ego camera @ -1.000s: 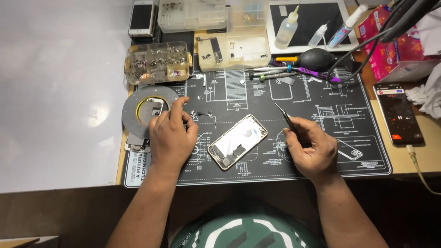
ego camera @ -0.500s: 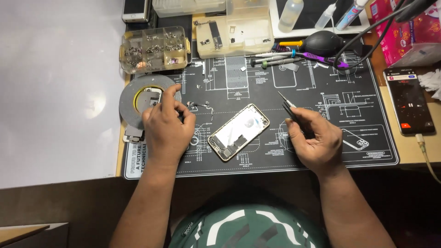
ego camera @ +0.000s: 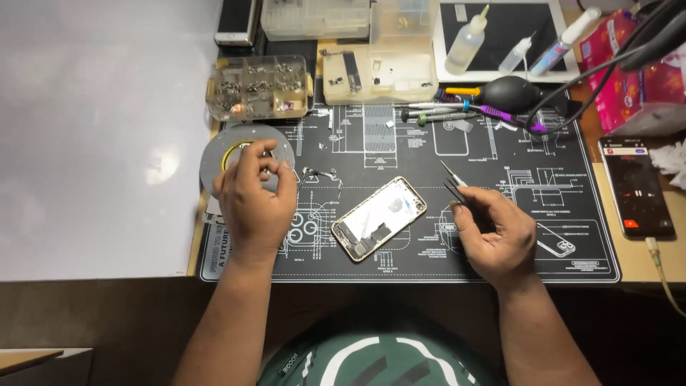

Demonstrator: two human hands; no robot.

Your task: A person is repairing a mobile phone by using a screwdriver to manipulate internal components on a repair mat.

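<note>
An opened phone housing (ego camera: 379, 218) lies tilted in the middle of the black work mat (ego camera: 500, 150). My left hand (ego camera: 254, 200) rests over a grey roll of tape (ego camera: 214, 154) at the mat's left edge, its fingertips pinching at the roll's centre. To the right of the housing, my right hand (ego camera: 496, 229) holds thin tweezers (ego camera: 451, 184), whose tips point up and left. Small metal parts (ego camera: 321, 175) lie on the mat between the tape roll and the housing.
A clear compartment box of small parts (ego camera: 259, 87) and a beige tray (ego camera: 377, 71) sit at the back. Screwdrivers (ego camera: 457, 111), a black air blower (ego camera: 511, 91), squeeze bottles (ego camera: 468, 39) and a tablet are at the back right. A lit phone (ego camera: 634, 187) lies charging at right.
My left hand has moved left and up onto the tape roll. My right hand with the tweezers has stayed beside the phone housing.
</note>
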